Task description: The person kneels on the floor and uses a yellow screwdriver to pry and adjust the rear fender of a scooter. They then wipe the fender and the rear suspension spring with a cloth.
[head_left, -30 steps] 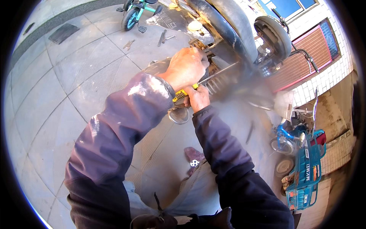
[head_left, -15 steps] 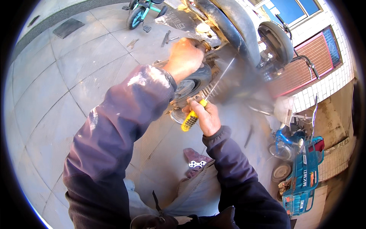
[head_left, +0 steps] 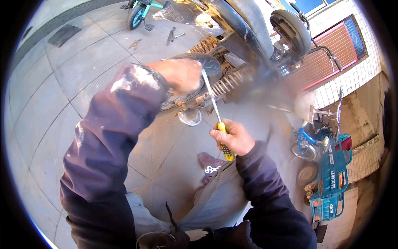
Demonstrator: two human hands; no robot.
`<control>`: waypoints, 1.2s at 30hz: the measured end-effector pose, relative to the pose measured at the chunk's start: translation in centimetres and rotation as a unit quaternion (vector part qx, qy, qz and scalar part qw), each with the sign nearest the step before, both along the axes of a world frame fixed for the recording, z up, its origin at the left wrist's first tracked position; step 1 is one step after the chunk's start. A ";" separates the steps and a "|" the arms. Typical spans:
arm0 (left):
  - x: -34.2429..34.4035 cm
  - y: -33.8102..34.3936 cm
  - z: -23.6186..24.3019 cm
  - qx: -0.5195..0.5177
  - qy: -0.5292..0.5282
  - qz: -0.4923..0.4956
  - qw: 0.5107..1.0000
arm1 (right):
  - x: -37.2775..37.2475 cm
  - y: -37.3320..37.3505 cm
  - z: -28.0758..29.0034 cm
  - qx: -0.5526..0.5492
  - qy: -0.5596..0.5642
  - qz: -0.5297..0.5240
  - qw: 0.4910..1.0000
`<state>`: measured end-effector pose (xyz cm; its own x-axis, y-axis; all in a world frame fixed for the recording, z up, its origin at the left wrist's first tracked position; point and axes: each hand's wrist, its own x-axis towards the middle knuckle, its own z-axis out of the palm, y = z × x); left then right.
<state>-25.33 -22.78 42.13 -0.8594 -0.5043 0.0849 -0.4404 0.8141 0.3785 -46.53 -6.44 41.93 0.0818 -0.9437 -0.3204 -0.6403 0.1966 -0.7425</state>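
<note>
My right hand point(head_left: 238, 139) grips a screwdriver point(head_left: 227, 152) by its yellow and black handle. Its metal shaft points away from me, and the tip comes close to my left hand point(head_left: 180, 75). That left hand looks closed and blurred, its fingers curled out of sight beside the dark wheel point(head_left: 212, 66). Just right of the shaft is a coil spring point(head_left: 227, 84) of the vehicle; a rusty second spring point(head_left: 205, 44) shows beyond the wheel. Below the near spring's end sits a round shiny metal part point(head_left: 190, 117). The vehicle's long black seat point(head_left: 242, 25) slants above.
Wrenches point(head_left: 170, 37) and a small rusty tool point(head_left: 134, 44) lie on the paved floor. A child's turquoise bike point(head_left: 136, 17) stands at the far left, near a dark mat point(head_left: 64, 35). At right is a blue cargo tricycle point(head_left: 333, 174). A white piece with holes point(head_left: 211, 169) lies near my leg.
My left hand has drawn back from the far spring toward me and left, uncovering it. My right hand has moved down and right, turning the screwdriver so its tip swings left.
</note>
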 end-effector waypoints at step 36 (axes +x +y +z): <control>-0.8 3.2 0.9 0.469 0.313 0.174 0.807 | -0.9 -3.8 9.1 -0.232 0.297 0.130 0.917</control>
<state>-26.11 -19.60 43.06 -0.5890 -0.8004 -0.1116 -0.0628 -0.0923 0.9937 -47.39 -10.28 51.05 0.2643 -0.9631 0.0503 -0.9394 -0.2689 -0.2126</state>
